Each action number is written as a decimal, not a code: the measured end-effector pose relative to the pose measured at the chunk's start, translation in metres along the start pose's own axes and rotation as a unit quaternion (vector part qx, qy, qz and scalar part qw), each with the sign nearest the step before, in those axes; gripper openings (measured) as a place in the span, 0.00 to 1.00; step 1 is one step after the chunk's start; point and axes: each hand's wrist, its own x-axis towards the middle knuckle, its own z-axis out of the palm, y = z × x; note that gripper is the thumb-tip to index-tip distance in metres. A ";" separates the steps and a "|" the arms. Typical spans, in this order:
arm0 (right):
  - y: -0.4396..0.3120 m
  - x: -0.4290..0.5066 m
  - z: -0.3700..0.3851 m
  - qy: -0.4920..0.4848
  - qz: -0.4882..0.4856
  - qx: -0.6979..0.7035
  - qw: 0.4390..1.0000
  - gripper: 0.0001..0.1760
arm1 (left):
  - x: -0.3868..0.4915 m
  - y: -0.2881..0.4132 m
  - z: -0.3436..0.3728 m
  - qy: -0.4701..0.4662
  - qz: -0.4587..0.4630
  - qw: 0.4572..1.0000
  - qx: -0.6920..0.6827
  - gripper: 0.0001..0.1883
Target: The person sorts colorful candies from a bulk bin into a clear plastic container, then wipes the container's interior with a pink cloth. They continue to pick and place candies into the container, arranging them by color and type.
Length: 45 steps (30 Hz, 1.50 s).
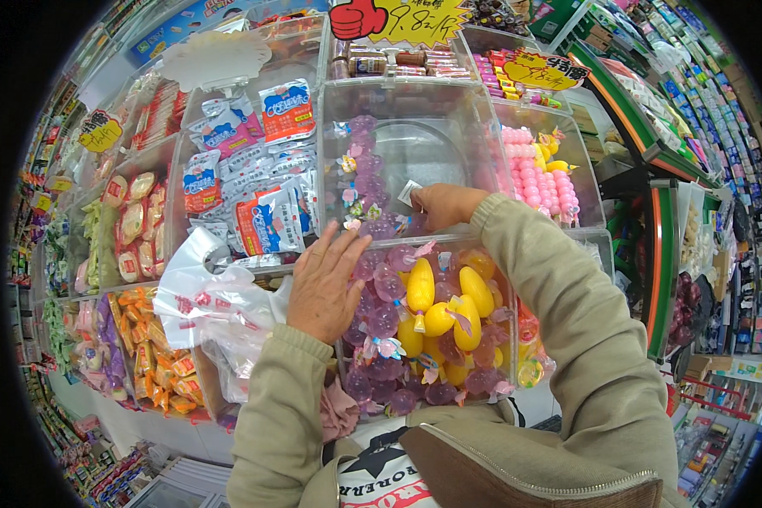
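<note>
My right hand (452,206) reaches into a clear plastic bin (486,136), its fingers curled down on a purple translucent bumpy pack (414,223) at the near wall. A small white tag (409,192) shows beside the fingertips. More purple packs (367,168) with colored wrappers line that bin's left side. My left hand (324,286) lies flat with fingers apart over the near bin's left rim, fingertips by the row of purple packs. Below my hands, the near bin (513,346) holds a mix of purple packs (381,320) and yellow mango-shaped packs (420,286).
A white plastic bag (219,311) drapes over bins at left. Blue-and-white sachets (270,219), orange-wrapped sweets (155,346) and pink beaded packs (533,171) fill neighboring bins. Handwritten price signs (419,22) stand at the back. A green-edged shelf (660,273) rises at right.
</note>
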 end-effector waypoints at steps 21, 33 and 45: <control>-0.037 -0.120 -0.013 0.332 -0.142 0.078 0.929 0.15 | 0.001 -0.004 0.005 0.009 0.014 1.000 0.010 0.38; -0.058 -0.282 0.100 0.375 0.050 0.076 0.923 0.06 | 0.001 -0.005 0.011 0.005 0.018 0.999 0.030 0.39; -0.093 -0.265 0.184 0.397 0.083 -0.051 0.912 0.31 | -0.002 -0.015 0.015 0.019 0.039 0.998 0.049 0.39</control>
